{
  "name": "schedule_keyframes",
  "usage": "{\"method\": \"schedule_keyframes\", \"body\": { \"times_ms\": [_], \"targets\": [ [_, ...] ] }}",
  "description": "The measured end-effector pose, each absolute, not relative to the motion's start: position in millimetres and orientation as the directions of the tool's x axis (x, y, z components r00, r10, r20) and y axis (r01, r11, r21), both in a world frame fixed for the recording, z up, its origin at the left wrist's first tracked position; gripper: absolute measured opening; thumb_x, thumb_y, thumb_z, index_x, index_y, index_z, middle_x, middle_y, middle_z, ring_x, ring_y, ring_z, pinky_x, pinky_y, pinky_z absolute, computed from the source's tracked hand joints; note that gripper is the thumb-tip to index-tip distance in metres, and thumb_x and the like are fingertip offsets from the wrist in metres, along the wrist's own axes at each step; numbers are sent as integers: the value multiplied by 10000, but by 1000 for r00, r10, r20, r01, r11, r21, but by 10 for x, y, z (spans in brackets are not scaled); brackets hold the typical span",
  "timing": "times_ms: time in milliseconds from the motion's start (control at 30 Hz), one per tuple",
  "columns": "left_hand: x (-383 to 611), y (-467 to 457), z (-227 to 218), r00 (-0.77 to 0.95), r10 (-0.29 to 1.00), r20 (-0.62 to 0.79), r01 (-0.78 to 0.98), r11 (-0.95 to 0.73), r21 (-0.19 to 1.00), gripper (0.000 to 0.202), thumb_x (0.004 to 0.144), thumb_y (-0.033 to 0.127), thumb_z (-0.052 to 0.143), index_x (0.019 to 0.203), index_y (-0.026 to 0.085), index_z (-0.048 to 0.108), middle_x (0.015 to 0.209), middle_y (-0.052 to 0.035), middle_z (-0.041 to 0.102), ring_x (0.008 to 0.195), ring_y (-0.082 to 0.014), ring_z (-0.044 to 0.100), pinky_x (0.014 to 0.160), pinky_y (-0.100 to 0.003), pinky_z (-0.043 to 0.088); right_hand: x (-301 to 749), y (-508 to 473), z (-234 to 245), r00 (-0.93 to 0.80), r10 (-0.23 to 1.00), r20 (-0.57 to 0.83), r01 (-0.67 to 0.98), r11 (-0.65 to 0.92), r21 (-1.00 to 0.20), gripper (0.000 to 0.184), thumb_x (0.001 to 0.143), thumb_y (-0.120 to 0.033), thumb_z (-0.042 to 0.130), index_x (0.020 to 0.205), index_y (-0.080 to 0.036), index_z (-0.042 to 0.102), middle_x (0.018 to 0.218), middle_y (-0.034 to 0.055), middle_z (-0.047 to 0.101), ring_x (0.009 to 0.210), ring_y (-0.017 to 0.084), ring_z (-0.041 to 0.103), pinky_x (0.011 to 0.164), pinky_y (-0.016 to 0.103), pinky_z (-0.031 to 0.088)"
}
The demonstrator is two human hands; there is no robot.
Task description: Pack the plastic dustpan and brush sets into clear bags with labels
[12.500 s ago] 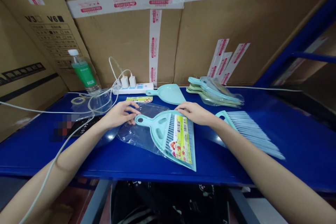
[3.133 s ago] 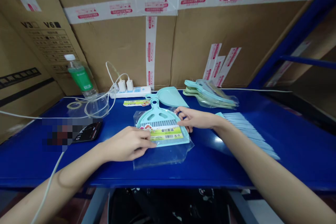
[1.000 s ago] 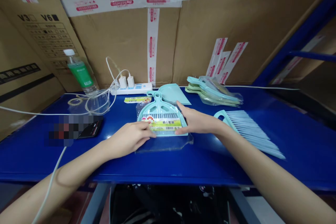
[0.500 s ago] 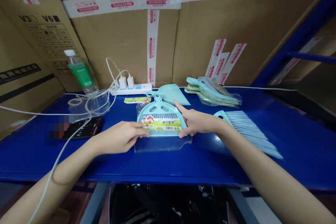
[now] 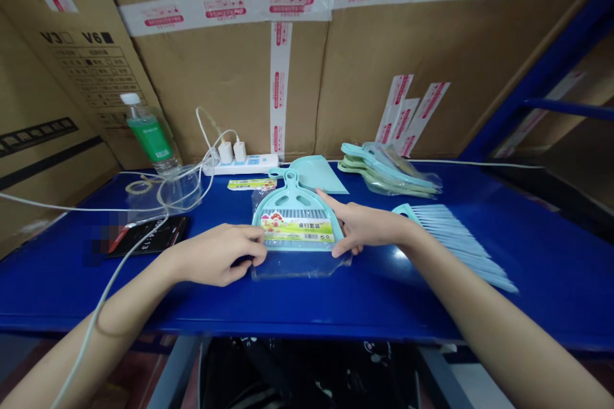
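Observation:
A light-blue dustpan [image 5: 291, 200] lies flat in a clear plastic bag [image 5: 300, 265], handle pointing away from me, with a small brush and a yellow-green printed label [image 5: 297, 228] over its middle. My right hand [image 5: 352, 223] grips the pan's right edge through the bag, thumb at the lower corner and forefinger stretched along the side. At the bag's left edge, my left hand [image 5: 228, 252] is closed, its curled fingers and thumb pinching the film. A loose light-blue brush [image 5: 460, 243] with long bristles lies to the right. Behind the bagged set rests another dustpan [image 5: 316, 174].
Bagged blue and green sets [image 5: 388, 169] lie at the back right. A white power strip [image 5: 242, 164] with chargers stands against the cardboard [image 5: 230, 77]. To the left are a bottle [image 5: 151, 134], a dark phone-like device [image 5: 148, 234] and white cables, one crossing my left forearm.
My left hand has drawn slightly left, its fingertips moving off the label to the bag's edge and curling. The bagged dustpan and right hand have barely shifted.

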State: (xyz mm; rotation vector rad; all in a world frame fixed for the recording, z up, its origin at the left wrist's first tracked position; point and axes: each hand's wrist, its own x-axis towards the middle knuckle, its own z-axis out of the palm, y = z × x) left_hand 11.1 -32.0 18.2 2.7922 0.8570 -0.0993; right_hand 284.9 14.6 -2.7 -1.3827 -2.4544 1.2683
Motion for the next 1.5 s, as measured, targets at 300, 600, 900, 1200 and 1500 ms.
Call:
{"method": "schedule_keyframes", "body": {
  "times_ms": [300,600,900,1200,1500],
  "targets": [
    [63,-334,252,854,500,-144,520,-808,277,164,663,37,455,704,192,487,793,13,550,678,-121,528,605,-220,417,2826,51,72,-603,678,-421,719,234,-654,1287,643,-158,756,1409,-71,-275,567,-40,630,496,172,623,482,239,501],
    [65,-83,68,649,706,282,716,-693,85,258,875,141,356,988,166,587,981,-74,606,868,-191,597,755,-322,495,2880,109,83,-567,736,-369,749,275,-602,894,907,-391,447,1450,-36,-168,725,69,677,495,150,608,496,246,498],
    [325,440,-26,718,668,193,696,-692,-192,500,850,8,355,1304,187,463,1366,-97,493,1199,-221,497,941,-403,467,2888,178,-25,-600,726,-335,668,225,-709,765,923,-258,369,1472,-87,-136,632,14,621,471,139,599,467,230,496],
    [440,769,-5,820,557,132,572,-790,-219,302,898,124,452,1144,176,619,1173,-100,636,1056,-200,599,883,-351,496,2819,124,22,-566,739,-364,667,152,-729,761,864,-138,360,1464,0,-87,509,-18,565,433,140,583,443,218,481],
    [433,771,0,806,560,192,591,-774,-227,264,915,158,453,1050,191,677,1058,-92,675,961,-196,639,817,-333,520,2806,108,54,-537,747,-393,688,117,-717,770,843,-113,347,1468,-21,-93,535,-9,589,454,135,600,437,201,481]
  ]
}}
